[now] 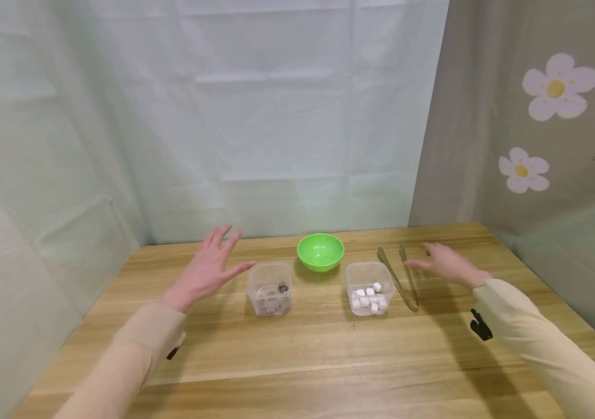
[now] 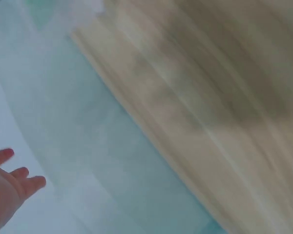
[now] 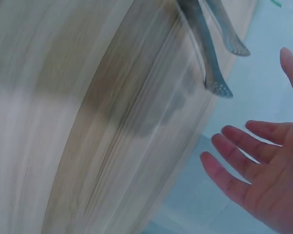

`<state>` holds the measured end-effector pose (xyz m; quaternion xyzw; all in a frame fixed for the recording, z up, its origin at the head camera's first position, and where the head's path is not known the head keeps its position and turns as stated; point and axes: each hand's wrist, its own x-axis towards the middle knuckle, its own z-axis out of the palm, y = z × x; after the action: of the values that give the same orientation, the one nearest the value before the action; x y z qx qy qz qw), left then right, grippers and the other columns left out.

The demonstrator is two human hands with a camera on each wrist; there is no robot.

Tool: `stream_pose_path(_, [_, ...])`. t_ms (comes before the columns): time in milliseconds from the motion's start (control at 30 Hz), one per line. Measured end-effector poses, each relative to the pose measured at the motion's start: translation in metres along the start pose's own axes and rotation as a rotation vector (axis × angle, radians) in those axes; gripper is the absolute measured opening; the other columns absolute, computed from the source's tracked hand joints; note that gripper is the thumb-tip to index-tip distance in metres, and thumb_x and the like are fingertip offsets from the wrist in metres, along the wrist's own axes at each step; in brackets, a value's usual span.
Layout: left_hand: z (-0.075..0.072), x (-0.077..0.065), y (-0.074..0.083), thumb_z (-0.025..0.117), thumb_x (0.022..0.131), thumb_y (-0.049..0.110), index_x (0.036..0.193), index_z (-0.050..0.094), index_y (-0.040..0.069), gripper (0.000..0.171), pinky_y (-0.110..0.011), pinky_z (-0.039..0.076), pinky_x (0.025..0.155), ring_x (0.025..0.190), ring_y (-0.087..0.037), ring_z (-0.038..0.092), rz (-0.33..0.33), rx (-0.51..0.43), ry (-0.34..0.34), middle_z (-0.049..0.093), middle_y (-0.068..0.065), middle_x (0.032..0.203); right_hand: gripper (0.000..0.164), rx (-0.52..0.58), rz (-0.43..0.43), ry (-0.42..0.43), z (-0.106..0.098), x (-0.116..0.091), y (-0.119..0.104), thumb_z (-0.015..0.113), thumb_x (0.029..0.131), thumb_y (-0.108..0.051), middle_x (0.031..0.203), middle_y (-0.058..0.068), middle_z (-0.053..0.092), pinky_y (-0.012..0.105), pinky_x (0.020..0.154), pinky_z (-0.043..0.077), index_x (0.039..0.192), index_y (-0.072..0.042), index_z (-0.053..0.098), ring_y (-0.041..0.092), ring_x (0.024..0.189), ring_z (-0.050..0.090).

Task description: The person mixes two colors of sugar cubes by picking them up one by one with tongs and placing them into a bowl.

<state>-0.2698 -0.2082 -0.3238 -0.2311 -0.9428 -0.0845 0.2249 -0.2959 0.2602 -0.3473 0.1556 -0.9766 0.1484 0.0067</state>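
Note:
My left hand (image 1: 205, 269) is held over the table's left side, fingers spread and nothing in it, its thumb close to a clear plastic tub (image 1: 270, 272) with small dark pieces (image 1: 276, 299) inside. On the right, my right hand (image 1: 446, 263) hovers with loose, parted fingers beside metal tongs (image 1: 411, 279). The tongs lie spread on the wood, and the right wrist view shows their dimpled tips (image 3: 219, 89) near that empty hand. Left of the tongs stands a second clear tub (image 1: 369, 273) holding several white cubes (image 1: 369, 293). A green bowl (image 1: 321, 252) sits between the tubs, farther back.
The wooden table (image 1: 297, 372) ends at a pale curtain (image 1: 276, 128) behind and to the left. A grey-brown curtain with white flowers (image 1: 559, 87) hangs along the right side. Both forearms in cream sleeves (image 1: 533, 331) reach in from the front.

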Motion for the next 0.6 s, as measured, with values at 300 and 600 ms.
stream_pose_path(300, [0.001, 0.028, 0.039, 0.038, 0.062, 0.054, 0.116, 0.015, 0.024, 0.066, -0.039, 0.032, 0.063, 0.102, -0.018, 0.014, 0.142, -0.053, 0.016, 0.014, 0.0, 0.117, 0.08, 0.078, 0.014, -0.063, 0.009, 0.001, -0.011, 0.035, 0.063, -0.054, 0.1, 0.027, 0.034, 0.043, 0.068, 0.027, 0.106, 0.012, 0.026, 0.036, 0.085, 0.034])
stream_pose_path(600, [0.007, 0.048, 0.082, 0.042, 0.057, 0.055, 0.11, 0.03, 0.018, 0.066, -0.026, 0.027, 0.073, 0.097, -0.006, 0.021, 0.205, -0.141, -0.011, 0.026, 0.007, 0.108, 0.078, 0.083, 0.077, -0.106, 0.017, 0.003, -0.023, 0.038, 0.064, -0.051, 0.1, 0.029, 0.031, 0.044, 0.068, 0.027, 0.105, 0.014, 0.026, 0.038, 0.086, 0.032])
